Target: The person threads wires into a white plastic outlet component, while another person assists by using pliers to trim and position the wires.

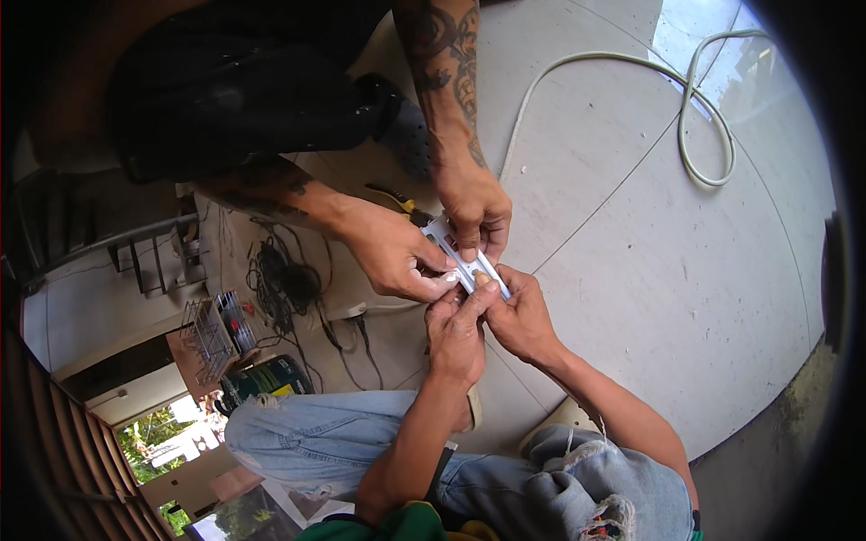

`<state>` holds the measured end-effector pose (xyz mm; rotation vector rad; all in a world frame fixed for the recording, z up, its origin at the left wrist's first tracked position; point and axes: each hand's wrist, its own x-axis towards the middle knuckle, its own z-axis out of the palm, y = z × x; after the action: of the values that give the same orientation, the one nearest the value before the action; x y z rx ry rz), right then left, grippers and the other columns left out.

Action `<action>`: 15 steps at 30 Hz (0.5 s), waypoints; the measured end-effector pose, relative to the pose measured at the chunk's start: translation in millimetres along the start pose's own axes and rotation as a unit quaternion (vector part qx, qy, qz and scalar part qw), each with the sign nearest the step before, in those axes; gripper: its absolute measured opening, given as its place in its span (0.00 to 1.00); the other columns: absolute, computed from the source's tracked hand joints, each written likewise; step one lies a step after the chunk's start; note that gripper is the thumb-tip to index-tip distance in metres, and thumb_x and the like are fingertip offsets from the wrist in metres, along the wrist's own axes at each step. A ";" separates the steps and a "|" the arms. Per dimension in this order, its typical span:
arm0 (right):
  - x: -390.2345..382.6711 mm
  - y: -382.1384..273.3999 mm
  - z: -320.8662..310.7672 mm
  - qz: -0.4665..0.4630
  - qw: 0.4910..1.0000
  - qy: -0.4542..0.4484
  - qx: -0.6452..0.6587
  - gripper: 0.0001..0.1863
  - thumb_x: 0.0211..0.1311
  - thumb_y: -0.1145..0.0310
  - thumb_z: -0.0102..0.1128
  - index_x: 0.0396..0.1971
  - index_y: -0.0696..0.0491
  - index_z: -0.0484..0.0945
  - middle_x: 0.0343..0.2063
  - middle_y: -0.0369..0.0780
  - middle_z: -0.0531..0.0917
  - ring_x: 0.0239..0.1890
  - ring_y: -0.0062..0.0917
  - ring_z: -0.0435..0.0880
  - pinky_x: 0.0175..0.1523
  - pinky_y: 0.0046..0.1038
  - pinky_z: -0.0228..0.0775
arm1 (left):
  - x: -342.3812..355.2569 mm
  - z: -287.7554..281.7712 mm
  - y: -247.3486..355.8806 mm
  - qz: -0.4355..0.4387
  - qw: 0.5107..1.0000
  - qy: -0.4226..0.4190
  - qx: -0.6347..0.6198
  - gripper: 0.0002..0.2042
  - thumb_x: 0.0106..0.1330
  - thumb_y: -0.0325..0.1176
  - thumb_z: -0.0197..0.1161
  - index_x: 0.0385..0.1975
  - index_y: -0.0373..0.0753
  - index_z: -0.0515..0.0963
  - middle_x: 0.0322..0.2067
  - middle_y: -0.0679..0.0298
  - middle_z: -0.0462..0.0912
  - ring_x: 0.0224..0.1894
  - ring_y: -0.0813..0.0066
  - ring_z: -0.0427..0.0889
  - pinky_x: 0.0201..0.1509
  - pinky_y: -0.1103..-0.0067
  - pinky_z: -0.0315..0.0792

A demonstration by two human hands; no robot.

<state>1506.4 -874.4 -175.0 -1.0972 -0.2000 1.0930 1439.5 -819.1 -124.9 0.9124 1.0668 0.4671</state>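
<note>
A narrow white plastic wall plate (488, 273), like that of a switch or socket, is held tilted above the floor between four hands. My left hand (457, 341) pinches its near end, the thumb pressed on the face. Close beside it, my right hand (520, 317) is closed on the near right corner. Across from me, a co-worker's one hand (397, 255) grips the left edge with whitened fingertips. The co-worker's other hand (470, 206) presses a thumb on the far part. Fingers hide much of the plate, including its underside.
Yellow-and-black pliers (397, 197) lie behind the plate. Dark cables (284, 279) tangle at the left, near a white socket block (346, 311), a wire rack (207, 338) and a dark green case (266, 379). A pale cable (577, 58) loops over the tiled floor (667, 298).
</note>
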 end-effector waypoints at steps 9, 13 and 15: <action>-3.3 -1.9 9.6 -0.002 0.999 0.040 -0.001 0.15 0.67 0.62 0.56 0.33 0.61 0.79 0.22 0.37 0.80 0.26 0.14 0.73 0.31 0.23 0.68 | 9.9 2.8 -13.7 0.031 0.997 0.071 0.001 0.07 0.62 0.22 0.59 0.39 0.36 0.75 0.37 0.69 0.75 0.41 0.81 0.75 0.46 0.81 0.73; -1.6 1.4 10.5 -0.021 0.998 0.050 -0.012 0.14 0.66 0.63 0.56 0.33 0.61 0.79 0.22 0.37 0.80 0.25 0.14 0.72 0.30 0.23 0.67 | 13.2 -0.1 -12.6 0.023 0.998 0.058 0.030 0.09 0.60 0.22 0.58 0.40 0.36 0.75 0.37 0.69 0.74 0.40 0.80 0.75 0.44 0.78 0.75; -1.1 5.8 11.2 -0.020 0.998 0.058 -0.014 0.14 0.66 0.63 0.56 0.33 0.61 0.79 0.21 0.36 0.80 0.25 0.14 0.72 0.30 0.23 0.67 | 14.0 2.0 -13.3 0.024 0.998 0.061 0.018 0.09 0.60 0.23 0.58 0.41 0.37 0.74 0.37 0.68 0.74 0.40 0.80 0.75 0.43 0.78 0.75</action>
<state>1495.3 -868.3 -173.7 -1.1727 -0.1449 0.9893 1446.2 -817.3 -143.1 0.9525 1.1701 0.5501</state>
